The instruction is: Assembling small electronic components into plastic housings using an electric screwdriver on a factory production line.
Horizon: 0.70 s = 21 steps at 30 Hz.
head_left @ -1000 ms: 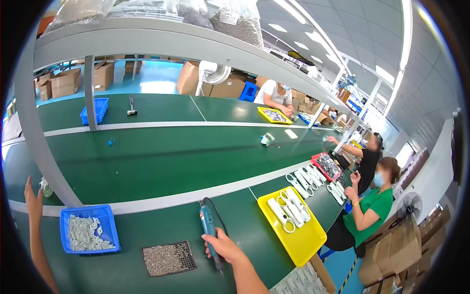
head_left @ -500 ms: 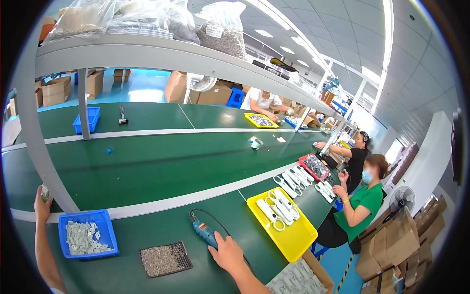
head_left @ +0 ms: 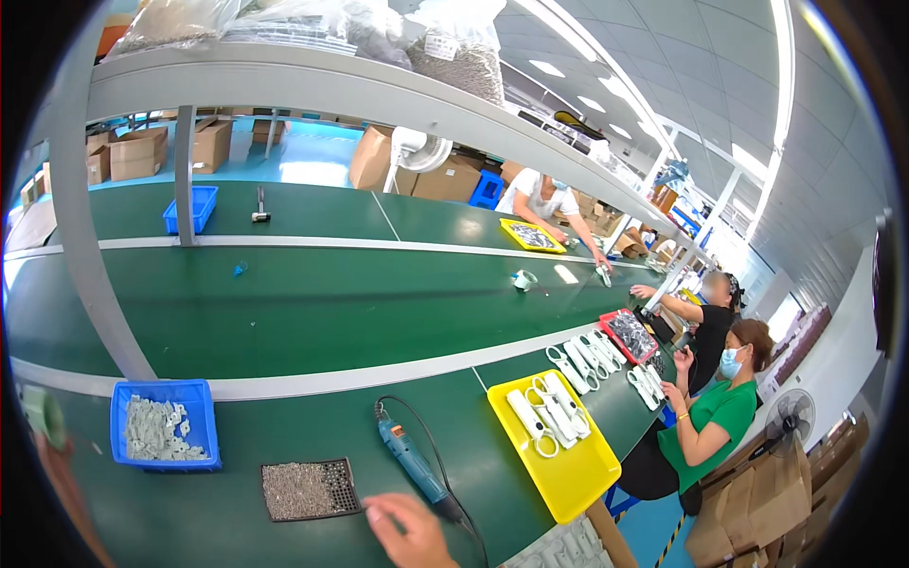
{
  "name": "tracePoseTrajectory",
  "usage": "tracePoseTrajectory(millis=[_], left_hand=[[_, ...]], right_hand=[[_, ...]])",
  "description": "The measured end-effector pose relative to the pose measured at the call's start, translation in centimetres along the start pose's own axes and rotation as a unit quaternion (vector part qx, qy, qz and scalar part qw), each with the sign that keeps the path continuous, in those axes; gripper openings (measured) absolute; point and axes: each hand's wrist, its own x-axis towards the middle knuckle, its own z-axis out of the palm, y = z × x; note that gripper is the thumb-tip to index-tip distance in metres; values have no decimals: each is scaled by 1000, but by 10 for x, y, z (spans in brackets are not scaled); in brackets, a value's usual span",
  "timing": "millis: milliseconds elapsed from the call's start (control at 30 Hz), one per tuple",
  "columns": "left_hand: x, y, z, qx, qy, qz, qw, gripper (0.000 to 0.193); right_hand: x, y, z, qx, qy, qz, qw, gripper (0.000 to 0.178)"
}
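At the far left, my left hand point(head_left: 59, 456) is blurred, its fingers round a pale green plastic part point(head_left: 42, 415) with a rounded shape. My right hand point(head_left: 409, 532) has its fingers stretched out and apart, with nothing visible in them. Its fingertips are beside the right edge of a black perforated tray point(head_left: 343, 485) heaped with small metal screws point(head_left: 298, 489). A teal electric screwdriver point(head_left: 413, 462) with a black cord lies on the green bench to the right of that hand. Between my left hand and the screw tray stands a blue bin point(head_left: 214, 445) of small pale plastic pieces point(head_left: 156, 431).
A yellow tray point(head_left: 578, 473) holds several white handled parts point(head_left: 549, 412); more lie beyond it near a red tray point(head_left: 630, 333). A metal shelf post point(head_left: 104, 293) rises behind the blue bin. Co-workers sit at right and across the green belt point(head_left: 379, 303).
My right hand has let go of the screwdriver and moved down and left to the screw tray. My left hand has come back from the belt edge with the pale green part. The view has shifted.
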Motion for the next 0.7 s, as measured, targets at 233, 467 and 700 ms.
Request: tracePoseTrajectory(millis=[233,467,700], left_hand=[[-156,-12,165,-178,-93,-437,877,56],[-195,-29,183,-9,-214,-496,841,49],[-188,-18,214,11,-268,-325,907,65]], right_hand=[[-40,-41,30,344,-367,191,843,48],[-41,-48,10,278,-378,360,806,50],[-59,-35,16,302,-234,348,856,39]])
